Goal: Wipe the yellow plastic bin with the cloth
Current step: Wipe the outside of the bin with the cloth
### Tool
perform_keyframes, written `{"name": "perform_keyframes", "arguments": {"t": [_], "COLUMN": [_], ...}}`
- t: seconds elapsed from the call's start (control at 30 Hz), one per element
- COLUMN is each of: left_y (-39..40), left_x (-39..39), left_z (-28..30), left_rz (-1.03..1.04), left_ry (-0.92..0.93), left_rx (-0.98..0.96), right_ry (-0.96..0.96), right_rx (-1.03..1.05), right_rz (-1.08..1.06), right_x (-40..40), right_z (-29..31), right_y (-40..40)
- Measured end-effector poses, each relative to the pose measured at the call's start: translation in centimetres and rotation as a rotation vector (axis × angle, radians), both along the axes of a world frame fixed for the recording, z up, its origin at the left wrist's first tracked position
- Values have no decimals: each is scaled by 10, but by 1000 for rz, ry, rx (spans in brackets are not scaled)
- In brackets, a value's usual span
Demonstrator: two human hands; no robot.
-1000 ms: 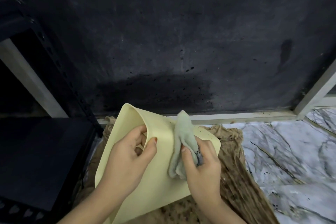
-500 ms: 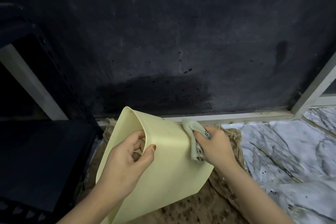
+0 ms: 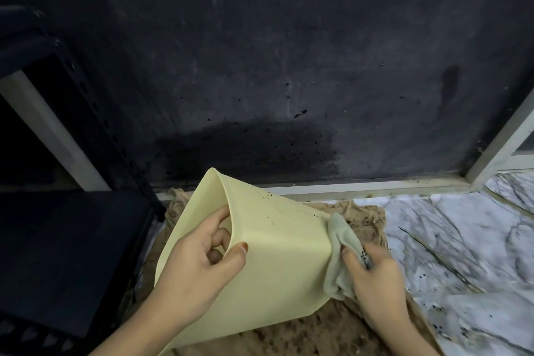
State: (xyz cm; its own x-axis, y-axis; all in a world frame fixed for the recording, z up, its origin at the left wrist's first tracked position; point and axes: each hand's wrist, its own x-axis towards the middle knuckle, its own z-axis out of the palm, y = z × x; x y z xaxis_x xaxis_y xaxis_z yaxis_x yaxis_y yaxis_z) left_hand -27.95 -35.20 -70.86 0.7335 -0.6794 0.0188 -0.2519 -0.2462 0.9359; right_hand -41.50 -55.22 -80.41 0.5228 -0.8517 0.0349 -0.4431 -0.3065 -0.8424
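The yellow plastic bin [image 3: 277, 263] lies tilted on its side over a brown rag [image 3: 358, 220] on the floor, its mouth turned to the person's left. The left hand [image 3: 199, 263] grips the rim, with the thumb on the outer wall and the fingers curled inside. The right hand [image 3: 372, 274] is closed around a bunched pale cloth [image 3: 341, 251] and presses it against the bottom end of the bin. Dark specks are on the upper wall, near the far edge. Beyond the rag is a marble floor [image 3: 462, 240] with similar specks, and a dark wall [image 3: 260, 52]. The risk is probably that the cloth, already spotted, smears dirt back, or that the thin rim bends and slips from the grip.
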Motion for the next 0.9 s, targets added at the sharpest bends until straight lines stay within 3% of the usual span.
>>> {"name": "perform_keyframes", "arguments": {"t": [0.2, 0.37, 0.57, 0.9], "left_y": [-1, -7, -15, -13], "left_x": [-8, -10, -9, -14], "left_z": [6, 17, 15, 18], "left_rz": [37, 175, 342, 319], "left_ry": [-22, 60, 49, -73], "left_rx": [25, -28, 81, 93], "right_ry": [-122, -147, -163, -236], "right_rx": [-134, -217, -291, -298], "right_rz": [211, 236, 273, 338], "right_x": [11, 13, 16, 35], "right_z": [39, 42, 37, 54], "right_y": [41, 56, 61, 81]}}
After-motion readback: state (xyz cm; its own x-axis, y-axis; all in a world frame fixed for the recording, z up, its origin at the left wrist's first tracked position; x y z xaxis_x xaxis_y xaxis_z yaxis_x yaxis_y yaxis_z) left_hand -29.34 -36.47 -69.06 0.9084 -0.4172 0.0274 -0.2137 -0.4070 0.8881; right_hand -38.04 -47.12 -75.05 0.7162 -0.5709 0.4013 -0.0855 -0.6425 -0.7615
